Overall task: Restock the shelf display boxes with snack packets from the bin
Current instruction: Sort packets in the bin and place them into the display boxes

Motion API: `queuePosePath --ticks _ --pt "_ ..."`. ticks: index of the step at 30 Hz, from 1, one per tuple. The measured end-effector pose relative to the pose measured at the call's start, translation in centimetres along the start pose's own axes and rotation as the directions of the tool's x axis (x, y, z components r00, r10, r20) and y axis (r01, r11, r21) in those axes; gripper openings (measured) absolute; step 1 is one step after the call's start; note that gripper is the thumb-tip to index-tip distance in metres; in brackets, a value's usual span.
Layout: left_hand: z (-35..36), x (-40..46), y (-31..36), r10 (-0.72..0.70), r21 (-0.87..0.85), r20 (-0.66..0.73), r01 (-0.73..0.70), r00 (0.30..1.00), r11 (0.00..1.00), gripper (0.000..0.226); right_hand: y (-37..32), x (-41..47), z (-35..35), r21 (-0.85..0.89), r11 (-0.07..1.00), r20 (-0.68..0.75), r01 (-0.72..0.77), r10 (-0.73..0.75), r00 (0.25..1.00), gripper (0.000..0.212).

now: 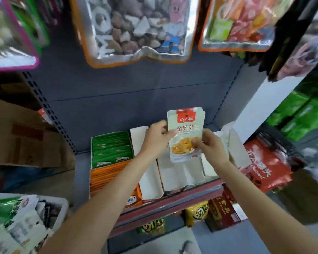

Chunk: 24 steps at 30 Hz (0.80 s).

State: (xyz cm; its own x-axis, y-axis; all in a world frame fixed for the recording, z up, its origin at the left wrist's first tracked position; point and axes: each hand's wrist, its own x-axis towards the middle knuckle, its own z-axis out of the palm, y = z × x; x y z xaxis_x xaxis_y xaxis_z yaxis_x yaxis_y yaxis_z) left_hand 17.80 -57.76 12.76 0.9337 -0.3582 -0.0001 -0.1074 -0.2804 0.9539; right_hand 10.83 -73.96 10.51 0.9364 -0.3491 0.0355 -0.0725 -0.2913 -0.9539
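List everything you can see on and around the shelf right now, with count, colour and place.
snack packets: a small stack, white with red top, held upright above the white boxes
white display boxes: at least two, open, mid-shelf
green and orange display box: one, full, left on the shelf
bin: one, white, lower left, holding green and white packets
cardboard box: one, brown, left
red bag: one, right of the shelf
hanging bags: several, above
left hand: grips the packets' left edge
right hand: pinches their lower right

Even indoor light; centre sharp, edges blurred and bent.
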Motion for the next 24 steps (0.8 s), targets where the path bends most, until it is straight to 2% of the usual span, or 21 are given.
queuePosePath --ticks 4,10,13,15,18,22,24 --pt "5.3 1.8 1.4 0.035 0.008 0.039 -0.036 0.999 0.999 0.017 1.8 1.6 -5.3 -0.088 0.996 -0.051 0.013 -0.017 0.999 0.014" --pt "12.2 4.4 1.9 -0.003 0.013 -0.006 0.004 1.000 1.000 0.022 4.7 5.0 -11.9 -0.216 0.976 0.007 0.031 -0.030 1.000 0.010" --pt "14.2 5.2 1.1 0.018 0.112 -0.034 -0.015 0.999 0.994 0.026 6.3 6.8 -13.5 -0.347 0.934 0.044 0.081 -0.070 0.997 0.014" --pt "15.0 5.5 0.1 0.036 0.257 -0.066 -0.018 0.997 0.966 0.028 7.4 7.9 -13.9 -0.440 0.889 0.100 0.126 -0.090 0.991 0.019" --pt "15.5 5.4 -1.0 0.031 0.375 -0.087 0.003 0.996 0.927 0.029 9.3 9.2 -14.2 -0.572 0.805 0.191 0.157 -0.055 0.980 0.025" --pt "16.1 5.0 -0.8 -0.031 0.360 -0.038 0.042 0.999 0.932 0.031 9.7 9.9 -14.3 -0.552 0.807 0.199 0.207 -0.114 0.973 0.022" --pt "16.5 4.9 -0.9 -0.046 0.379 -0.062 0.066 0.997 0.923 0.031 9.7 9.9 -14.3 -0.518 0.820 0.227 0.243 -0.142 0.964 0.026"
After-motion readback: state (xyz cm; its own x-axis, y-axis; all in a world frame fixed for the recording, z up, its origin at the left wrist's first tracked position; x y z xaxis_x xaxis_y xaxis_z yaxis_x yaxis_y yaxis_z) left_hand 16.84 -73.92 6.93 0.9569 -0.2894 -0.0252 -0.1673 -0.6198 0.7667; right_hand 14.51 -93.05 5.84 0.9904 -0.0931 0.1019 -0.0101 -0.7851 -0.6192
